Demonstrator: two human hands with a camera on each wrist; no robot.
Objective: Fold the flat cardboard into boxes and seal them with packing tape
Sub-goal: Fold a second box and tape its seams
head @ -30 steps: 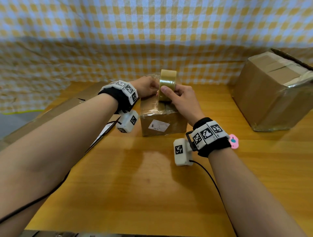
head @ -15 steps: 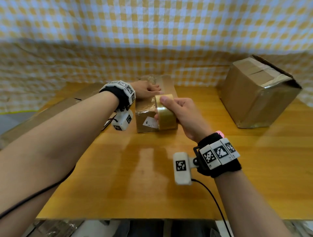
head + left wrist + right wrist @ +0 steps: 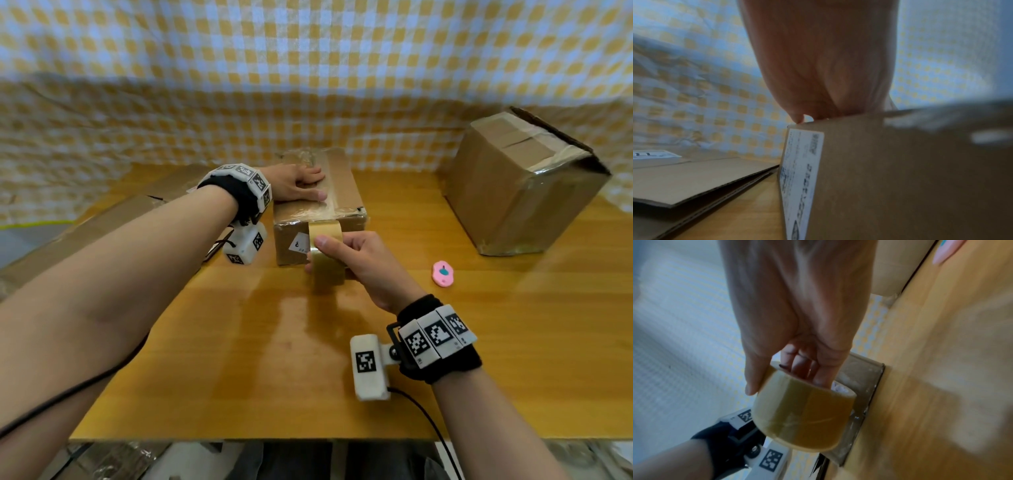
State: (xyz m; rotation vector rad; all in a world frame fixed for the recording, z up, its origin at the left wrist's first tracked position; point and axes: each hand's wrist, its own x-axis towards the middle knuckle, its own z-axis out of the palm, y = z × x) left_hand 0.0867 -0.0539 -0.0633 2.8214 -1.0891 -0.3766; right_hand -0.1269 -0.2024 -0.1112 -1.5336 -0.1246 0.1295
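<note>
A small brown cardboard box stands in the middle of the wooden table, glossy tape running along its top. My left hand lies flat on the box top, fingers straight, pressing it down; the left wrist view shows the box side with a white label. My right hand grips the roll of tan packing tape in front of the box, thumb on the outside and fingers through the core. A strip of tape runs from the roll up over the box's front edge. The roll fills the right wrist view.
A larger taped cardboard box stands at the back right. A small pink cutter lies on the table right of my right hand. Flat cardboard sheets lie at the left, also seen as flat cardboard. A checkered cloth hangs behind.
My right hand has drawn the tape roll from the box top toward me and down over the front face. The left hand stayed on the box top. The pink cutter has come into view.
</note>
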